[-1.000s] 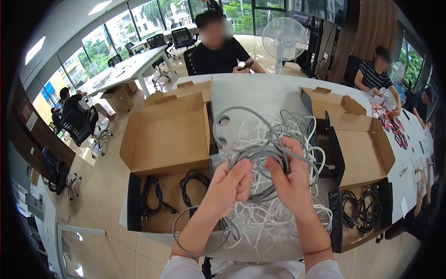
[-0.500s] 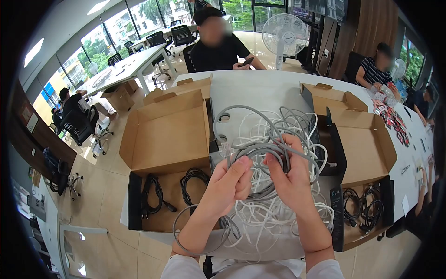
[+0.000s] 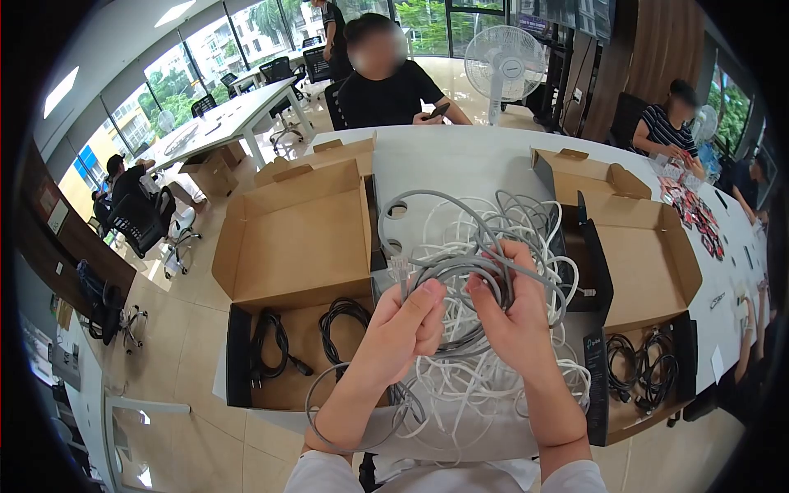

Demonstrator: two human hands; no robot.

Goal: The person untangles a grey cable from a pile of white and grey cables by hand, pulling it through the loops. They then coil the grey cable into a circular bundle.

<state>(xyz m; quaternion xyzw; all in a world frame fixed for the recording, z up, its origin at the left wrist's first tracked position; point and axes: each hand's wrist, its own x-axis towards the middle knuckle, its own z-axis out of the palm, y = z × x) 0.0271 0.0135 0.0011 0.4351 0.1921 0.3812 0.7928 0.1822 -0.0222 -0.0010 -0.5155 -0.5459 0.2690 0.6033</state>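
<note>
A coil of grey cable [image 3: 460, 269] is held up between my two hands, above a tangled heap of white cables [image 3: 452, 394]. My left hand [image 3: 411, 323] is closed round the coil's left side, with a clear plug [image 3: 399, 267] sticking up beside the thumb. On the right side, my right hand [image 3: 511, 308] grips the coil between thumb and fingers. A loose grey loop arches above the hands, and another hangs by my left forearm.
Open cardboard boxes stand left [image 3: 292, 230] and right [image 3: 649, 255], holding black cables [image 3: 271, 345] [image 3: 645, 366]. Across the white table [image 3: 427, 156] sits a person [image 3: 382, 90] with a phone. A fan [image 3: 503, 66] stands behind; red packets [image 3: 694, 218] lie at right.
Both hands and the coil are almost unmoved. Behind the seated person, a standing person has come into clearer view. The person at the right has lowered their hands slightly.
</note>
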